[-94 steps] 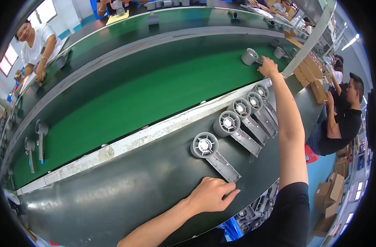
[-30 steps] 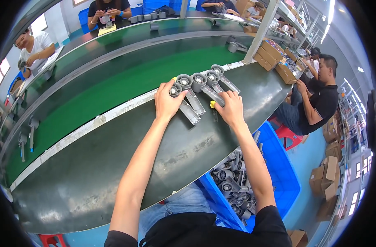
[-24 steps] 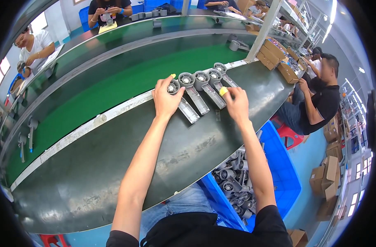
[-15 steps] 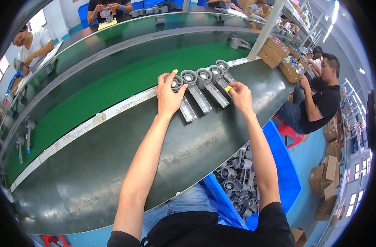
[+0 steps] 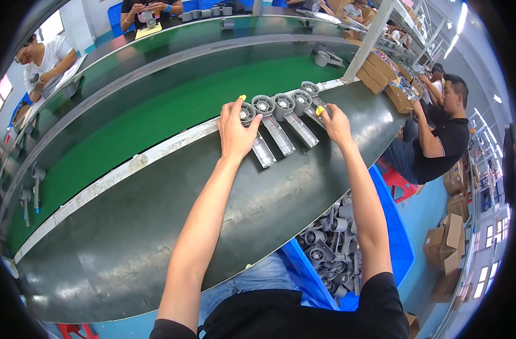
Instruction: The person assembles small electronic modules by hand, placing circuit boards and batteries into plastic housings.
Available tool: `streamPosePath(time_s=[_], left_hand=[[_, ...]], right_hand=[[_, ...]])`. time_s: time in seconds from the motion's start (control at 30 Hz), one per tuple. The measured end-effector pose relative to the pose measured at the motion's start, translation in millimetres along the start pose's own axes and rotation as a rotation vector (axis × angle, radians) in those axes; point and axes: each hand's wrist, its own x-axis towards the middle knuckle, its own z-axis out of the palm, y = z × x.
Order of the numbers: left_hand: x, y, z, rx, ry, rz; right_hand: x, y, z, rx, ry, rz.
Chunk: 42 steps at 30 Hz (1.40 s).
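Several grey housings, each with a round, ribbed head and a long trough-like handle, lie side by side in a slanting row on the dark green worktop [image 5: 173, 237]. My left hand [image 5: 238, 133] is curled round the head of the leftmost housing [image 5: 263, 151], thumb on one side and fingers on the other. At the far right end, my right hand [image 5: 336, 125] has its fingers closed at the handle of the rightmost housing [image 5: 310, 88], partly hiding it. Yellow covers show on a fingertip of each hand. Between my hands lie the middle housings [image 5: 284, 106].
A green conveyor belt [image 5: 128, 130] runs beyond the worktop's pale metal edge. A blue bin [image 5: 402, 248] full of grey housings stands below at right. Cardboard boxes [image 5: 376, 72] and a metal post [image 5: 368, 42] are at the far right. A seated person [image 5: 439, 133] works nearby.
My right hand has moved up and slightly right, from near a handle's end to the rightmost housing. My left hand stays at the leftmost housing.
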Motion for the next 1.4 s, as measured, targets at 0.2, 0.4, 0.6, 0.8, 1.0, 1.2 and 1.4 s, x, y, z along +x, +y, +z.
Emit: streamPosePath(time_s=[0.2, 0.4, 0.6, 0.8, 1.0, 1.2, 1.4], left_hand=[[-1, 3, 5, -0.015, 0.005, 0.018], [1, -4, -4, 0.003, 0.024, 0.015], [0, 1, 2, -0.015, 0.062, 0.078], [-1, -2, 1, -0.037, 0.039, 0.043], [-1, 0, -1, -0.013, 0.033, 0.029], [-2, 2, 3, -0.038, 0.030, 0.030], [0, -3, -5, -0.006, 0.034, 0.036]], right_hand=[[-1, 22, -5, -0.038, 0.108, 0.037], [-38, -8, -18, -0.105, 0.357, -0.030], [-49, -19, -9, -0.187, 0.219, -0.284], [-52, -50, -14, -0.202, 0.308, -0.279], [-76, -71, -5, -0.104, 0.039, -0.282], [-70, -69, 4, -0.130, 0.073, -0.197], [-95, -118, -4, 0.096, 0.077, -0.196]])
